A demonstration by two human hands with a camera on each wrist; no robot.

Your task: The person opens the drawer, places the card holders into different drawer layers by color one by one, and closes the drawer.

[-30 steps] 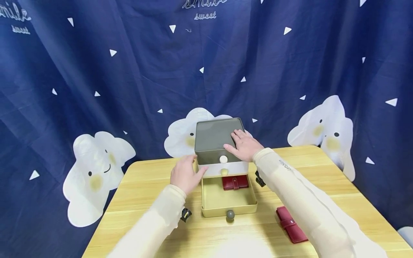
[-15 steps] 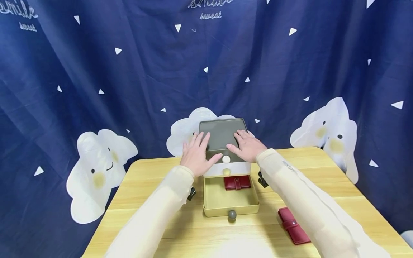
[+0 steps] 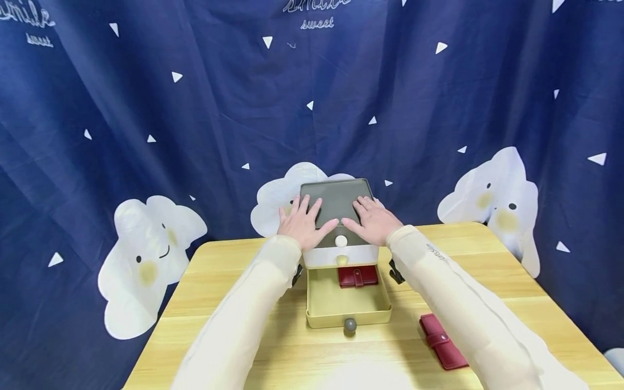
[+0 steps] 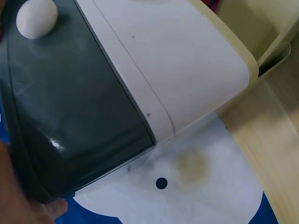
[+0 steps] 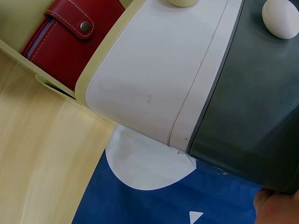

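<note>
A small drawer cabinet stands at the far side of the table, with a dark grey upper part [image 3: 336,190], a white middle drawer [image 3: 319,257] and a pulled-out yellow bottom drawer [image 3: 326,320]. Inside the yellow drawer, toward its back right, lies a red snap wallet [image 3: 358,277]. My left hand [image 3: 299,226] rests on the left of the grey top, fingers spread. On its right side rests my right hand [image 3: 372,222], fingers straight; the two thumbs nearly meet at the front edge. In both wrist views, skin shows at the outer edge of the grey part.
A second red wallet [image 3: 442,342] lies on the wooden table [image 3: 229,281] beside my right forearm. The yellow drawer's grey round knob [image 3: 350,325] sticks out toward me. Behind the table hangs a blue curtain [image 3: 219,108] printed with clouds.
My left hand has moved from beside the cabinet's left side up onto its grey top, then slightly farther in. The right hand has stayed on the top; drawer and wallets look unchanged.
</note>
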